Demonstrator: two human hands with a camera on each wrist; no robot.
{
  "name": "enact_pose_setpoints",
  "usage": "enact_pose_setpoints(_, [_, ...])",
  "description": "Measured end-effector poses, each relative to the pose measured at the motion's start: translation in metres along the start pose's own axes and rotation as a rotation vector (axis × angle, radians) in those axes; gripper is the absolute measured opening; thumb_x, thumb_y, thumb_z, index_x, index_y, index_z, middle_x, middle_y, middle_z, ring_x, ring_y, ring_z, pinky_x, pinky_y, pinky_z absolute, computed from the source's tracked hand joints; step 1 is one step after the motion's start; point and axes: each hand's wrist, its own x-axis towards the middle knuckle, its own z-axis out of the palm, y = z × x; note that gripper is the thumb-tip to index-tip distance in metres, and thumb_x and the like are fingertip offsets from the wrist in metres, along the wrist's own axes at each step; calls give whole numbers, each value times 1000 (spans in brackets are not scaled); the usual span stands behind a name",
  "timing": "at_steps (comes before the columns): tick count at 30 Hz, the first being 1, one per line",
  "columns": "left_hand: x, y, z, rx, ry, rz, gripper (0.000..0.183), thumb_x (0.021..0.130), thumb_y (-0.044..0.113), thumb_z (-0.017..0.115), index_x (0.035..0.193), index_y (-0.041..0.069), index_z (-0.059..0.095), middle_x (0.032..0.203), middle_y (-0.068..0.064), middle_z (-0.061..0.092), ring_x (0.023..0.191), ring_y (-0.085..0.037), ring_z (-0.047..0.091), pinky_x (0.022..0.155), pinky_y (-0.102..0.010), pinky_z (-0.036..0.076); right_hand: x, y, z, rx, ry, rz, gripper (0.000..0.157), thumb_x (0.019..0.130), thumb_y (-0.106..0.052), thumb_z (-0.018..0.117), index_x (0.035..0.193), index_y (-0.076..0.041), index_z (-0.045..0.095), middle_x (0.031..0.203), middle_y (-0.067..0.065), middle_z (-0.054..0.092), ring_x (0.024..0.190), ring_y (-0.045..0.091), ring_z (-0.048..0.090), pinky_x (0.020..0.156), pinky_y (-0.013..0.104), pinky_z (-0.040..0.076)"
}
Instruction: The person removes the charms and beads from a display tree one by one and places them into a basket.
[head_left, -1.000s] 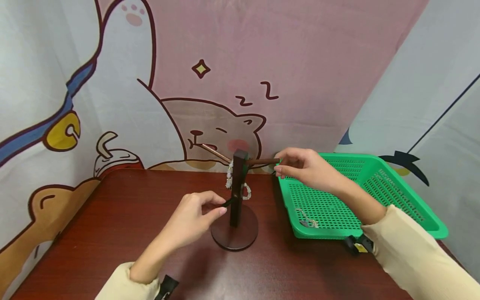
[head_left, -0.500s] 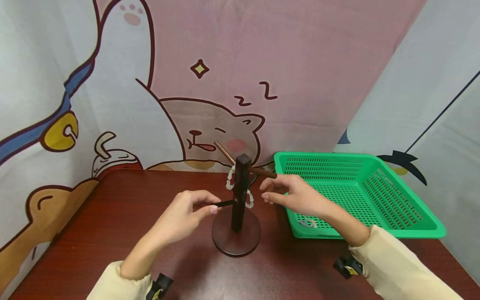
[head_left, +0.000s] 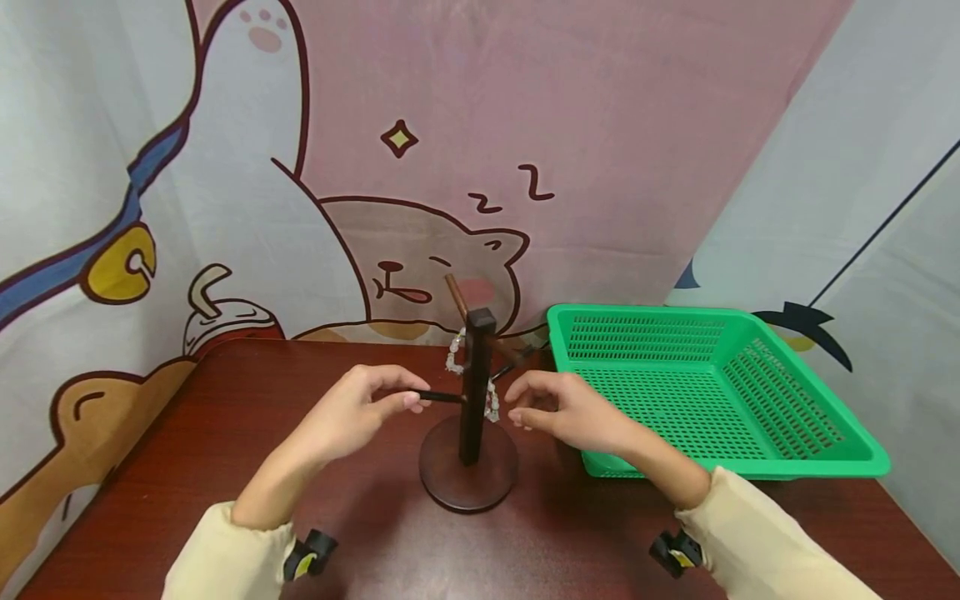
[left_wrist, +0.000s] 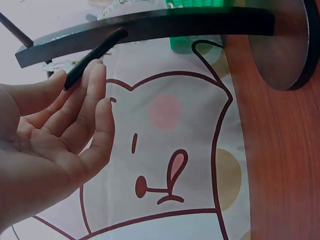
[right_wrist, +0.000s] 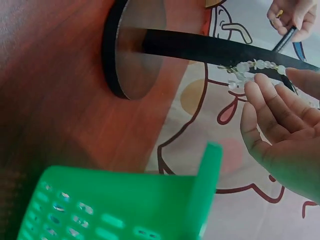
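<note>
A dark wooden stand (head_left: 474, 392) with a round base (head_left: 467, 483) and several pegs stands upright on the table. My left hand (head_left: 352, 412) pinches the outer end of a black peg (head_left: 442, 397) on the post's left side, between thumb and fingers. One clear-beaded bracelet (head_left: 454, 353) hangs just left of the post. A second beaded bracelet (head_left: 492, 403) hangs on its right, also seen in the right wrist view as a bracelet (right_wrist: 257, 65) by the fingertips. Beside it my right hand (head_left: 570, 412) has loosely curved fingers, with nothing visibly gripped.
A green slotted basket (head_left: 720, 333) sits at the right of the reddish-brown table (head_left: 247, 433). Part of its front left corner is hidden by the right hand. Behind the table hangs a cartoon-printed cloth (head_left: 600, 167).
My right hand has left the upper peg's end and moved down and left towards the bracelet. The stand's pegs have swung round, and my left hand has shifted left, still pinching its peg.
</note>
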Motion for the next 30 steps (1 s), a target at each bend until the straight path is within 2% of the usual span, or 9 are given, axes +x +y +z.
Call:
enact_pose_setpoints(10, [7, -10, -7, -6, -23, -13, 14, 90, 6, 55, 100, 4, 65, 81, 0, 65, 83, -17, 58, 76, -36, 45, 1, 5, 14, 62, -11, 33, 19, 86, -10, 63, 103, -1, 60, 81, 3, 64, 73, 13, 62, 68, 34, 51])
enact_pose_setpoints(20, [13, -19, -11, -100, -32, -24, 15, 92, 6, 54, 102, 1, 64, 84, -4, 64, 82, -18, 59, 76, -40, 47, 4, 5, 24, 81, -46, 13, 20, 87, -9, 62, 104, 0, 59, 81, 4, 64, 71, 13, 61, 65, 33, 50])
enact_pose_setpoints(25, [15, -22, -12, -102, -22, -40, 17, 92, 8, 53, 104, 2, 64, 86, -5, 64, 84, -18, 60, 77, -35, 48, 6, 5, 28, 90, -51, -3, 19, 86, -7, 62, 103, 0, 59, 80, 6, 64, 71, 13, 61, 65, 29, 50])
enact_pose_setpoints(30, [17, -23, -11, -87, 0, -51, 18, 92, 10, 54, 106, 4, 64, 86, -6, 64, 85, -19, 59, 77, -35, 48, 7, 5, 29, 93, -50, -27, 17, 86, -6, 62, 101, 0, 59, 80, 11, 64, 70, 12, 61, 64, 31, 51])
